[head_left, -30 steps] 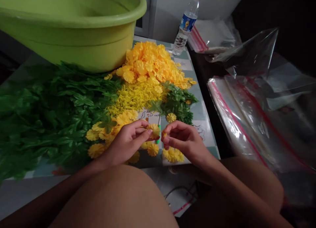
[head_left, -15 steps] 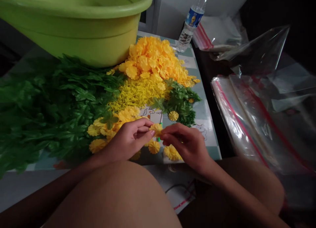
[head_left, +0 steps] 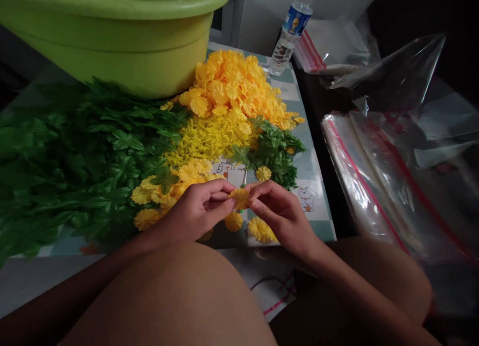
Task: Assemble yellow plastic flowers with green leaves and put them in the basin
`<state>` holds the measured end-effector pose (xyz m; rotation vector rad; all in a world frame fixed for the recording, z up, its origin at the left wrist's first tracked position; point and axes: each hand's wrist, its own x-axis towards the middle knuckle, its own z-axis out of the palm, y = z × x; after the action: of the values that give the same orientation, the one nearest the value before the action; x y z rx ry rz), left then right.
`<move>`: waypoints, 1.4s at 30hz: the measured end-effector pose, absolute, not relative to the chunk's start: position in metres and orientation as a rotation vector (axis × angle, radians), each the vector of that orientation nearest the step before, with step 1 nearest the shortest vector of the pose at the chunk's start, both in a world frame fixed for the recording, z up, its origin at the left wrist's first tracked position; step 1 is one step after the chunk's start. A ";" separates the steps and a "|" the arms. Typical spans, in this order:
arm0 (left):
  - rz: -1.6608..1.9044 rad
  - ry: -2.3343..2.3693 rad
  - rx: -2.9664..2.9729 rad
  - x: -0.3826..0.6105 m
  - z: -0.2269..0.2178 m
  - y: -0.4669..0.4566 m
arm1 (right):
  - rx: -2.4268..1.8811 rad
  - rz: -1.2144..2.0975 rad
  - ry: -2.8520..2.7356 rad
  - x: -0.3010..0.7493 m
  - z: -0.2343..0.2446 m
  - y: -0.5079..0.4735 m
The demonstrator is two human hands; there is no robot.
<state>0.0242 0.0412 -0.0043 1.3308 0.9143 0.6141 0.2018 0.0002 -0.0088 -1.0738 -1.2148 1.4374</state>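
Between my two hands is a yellow artificial flower (head_left: 240,198) with a scalloped edge. My left hand (head_left: 196,208) pinches its left side between thumb and fingers. At the opposite edge, the thumb and forefinger of my right hand (head_left: 282,208) are closed on it. Behind the flower lies a thin metal-tipped tool (head_left: 244,178) with a green handle, partly hidden by my hands. Loose yellow flowers (head_left: 261,229) rest on the table near my wrists, and another yellow flower (head_left: 263,173) lies just beyond my right hand.
A large green tub (head_left: 127,56) stands at the back left. Green artificial leaves (head_left: 82,161) cover the table's left side. Orange-yellow petals (head_left: 232,84) and small yellow pieces (head_left: 209,139) are heaped mid-table. A water bottle (head_left: 292,34) and plastic bags (head_left: 359,171) are to the right.
My right fingers have shifted from beside the flower's right edge onto its upper right edge, and its face is turned slightly. The left hand keeps its pinch.
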 end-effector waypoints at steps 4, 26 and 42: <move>0.602 0.907 1.334 0.024 -0.005 0.042 | -1.090 1.415 -1.221 0.201 -0.010 0.000; 0.482 0.948 1.392 0.025 0.000 0.043 | -1.109 1.136 -1.440 0.196 -0.019 -0.003; 0.571 0.784 1.892 0.023 -0.005 0.050 | -1.227 0.483 -1.822 0.188 -0.023 -0.007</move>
<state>0.0227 0.0496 -0.0048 1.8920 0.7837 0.5714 0.1879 -0.0066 -0.0227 -1.2273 -1.8215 0.4831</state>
